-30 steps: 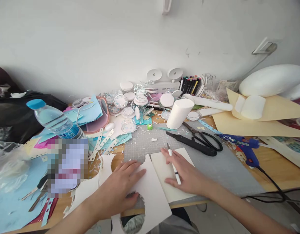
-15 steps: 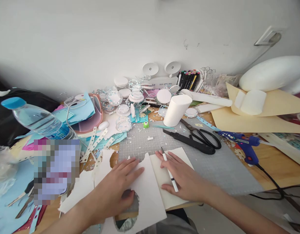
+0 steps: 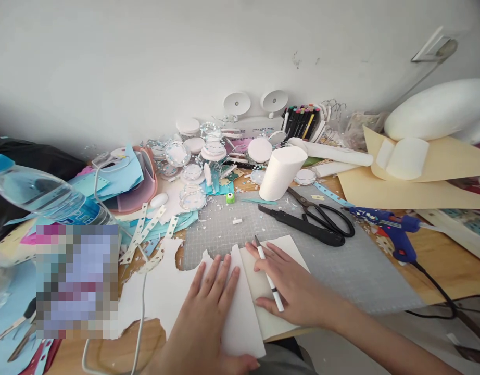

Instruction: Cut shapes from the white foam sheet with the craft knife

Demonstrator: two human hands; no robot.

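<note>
White card under left hand, pen in right hand, no legible writing

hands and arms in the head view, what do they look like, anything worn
Two bare hands on bare forearms: the left hand and the right hand. No sleeves, gloves, rings, watch or bracelets show on either. Fingernails look short and unpainted.

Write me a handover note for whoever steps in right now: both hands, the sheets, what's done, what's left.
Left hand: flat, fingers spread, pressing the white paper sheet with the ragged cut edge.
Right hand: resting on the cream rectangular card, with a thin white pen with a dark tip under its fingers.
The white sheet overlaps the card's left edge on the grey gridded cutting mat. Black scissors lie behind.
Done: the sheet already has cut-outs.
Left: no pen marks visible on the card.
</note>
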